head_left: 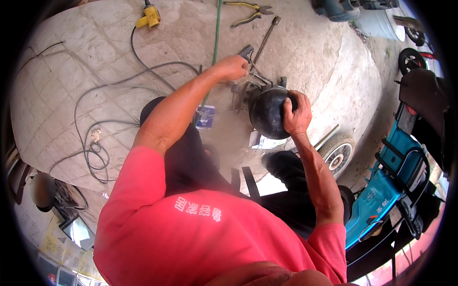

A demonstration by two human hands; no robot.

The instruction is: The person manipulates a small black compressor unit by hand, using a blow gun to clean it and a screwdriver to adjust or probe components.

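Red shirt nearest me. My right hand lies spread over the black dome, fingers clamped on its top; the dome stands on the concrete floor ahead of my knees. My left hand is closed round a tool handle just beside the dome. Pliers lie well beyond.
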